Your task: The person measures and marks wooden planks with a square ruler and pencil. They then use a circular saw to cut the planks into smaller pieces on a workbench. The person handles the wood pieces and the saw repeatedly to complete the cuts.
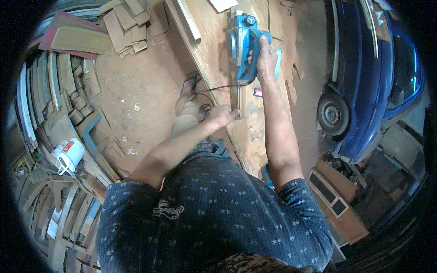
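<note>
My right hand (pixel 266 61) grips the handle of a blue electric planer (pixel 246 34), which rests over a narrow wooden piece (pixel 242 98) on a long plank work surface (pixel 252 134). Below the planer, my left hand (pixel 223 115) has its fingers curled on the near part of that narrow piece. A black cord (pixel 218 88) runs from the planer's back leftward over the plank's edge. A small red-and-white object (pixel 257 92) lies beside the piece, and a light blue strip (pixel 278 59) lies right of my right hand. The planer's underside is hidden.
Stacked offcuts (pixel 68 79) and a white bucket (pixel 70 154) fill the left side, with loose boards (pixel 127 32) farther forward. A blue car (pixel 368 104) stands close on the right, near a wooden cabinet panel (pixel 337 204). My feet are beside the plank's left edge.
</note>
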`<state>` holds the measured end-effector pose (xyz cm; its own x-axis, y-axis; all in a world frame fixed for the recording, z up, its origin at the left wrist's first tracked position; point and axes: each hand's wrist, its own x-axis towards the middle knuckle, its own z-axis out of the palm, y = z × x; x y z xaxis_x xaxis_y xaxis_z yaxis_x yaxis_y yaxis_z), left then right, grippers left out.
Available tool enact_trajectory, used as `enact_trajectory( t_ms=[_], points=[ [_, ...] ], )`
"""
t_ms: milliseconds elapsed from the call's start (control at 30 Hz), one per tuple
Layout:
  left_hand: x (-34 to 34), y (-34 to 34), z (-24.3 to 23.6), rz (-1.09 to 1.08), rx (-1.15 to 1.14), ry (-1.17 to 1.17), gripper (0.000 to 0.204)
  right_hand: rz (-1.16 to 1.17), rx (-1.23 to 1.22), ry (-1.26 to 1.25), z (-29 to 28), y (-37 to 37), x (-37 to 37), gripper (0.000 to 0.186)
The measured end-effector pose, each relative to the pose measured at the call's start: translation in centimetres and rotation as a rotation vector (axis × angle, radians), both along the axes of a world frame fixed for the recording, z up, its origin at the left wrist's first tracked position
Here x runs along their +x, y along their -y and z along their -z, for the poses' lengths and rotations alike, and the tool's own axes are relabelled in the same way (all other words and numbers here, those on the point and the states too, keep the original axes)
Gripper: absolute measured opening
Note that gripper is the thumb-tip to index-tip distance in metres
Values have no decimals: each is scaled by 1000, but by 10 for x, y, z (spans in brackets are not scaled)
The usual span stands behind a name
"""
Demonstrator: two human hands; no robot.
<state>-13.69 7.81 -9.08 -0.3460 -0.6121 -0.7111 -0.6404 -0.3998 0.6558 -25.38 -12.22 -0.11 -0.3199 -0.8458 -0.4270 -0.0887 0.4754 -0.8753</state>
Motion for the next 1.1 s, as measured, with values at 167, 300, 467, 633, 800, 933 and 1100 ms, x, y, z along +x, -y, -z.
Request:
enact_trajectory(
  t_ms=[167,300,467,633,800,933,1100],
  points=[
    [66,29,-34,-136,-90,31,60,-64,23,-21,-10,-69,-13,50],
    [88,43,32,-313,-191,29,61,-28,51,9,-17,-126,-21,51],
    [78,69,9,-433,-500,149,77,-7,62,52,-18,-181,-35,51],
    [47,86,-25,-511,-569,148,84,1,45,59,-21,-238,-46,45],
    [7,89,-23,-531,-592,151,87,40,94,121,-31,-297,-59,42],
    [-18,88,16,-555,-380,79,89,42,109,-4,-44,-356,-71,38],
    [-56,35,78,-464,-239,39,114,146,137,-103,-66,-409,-108,42]
  ],
)
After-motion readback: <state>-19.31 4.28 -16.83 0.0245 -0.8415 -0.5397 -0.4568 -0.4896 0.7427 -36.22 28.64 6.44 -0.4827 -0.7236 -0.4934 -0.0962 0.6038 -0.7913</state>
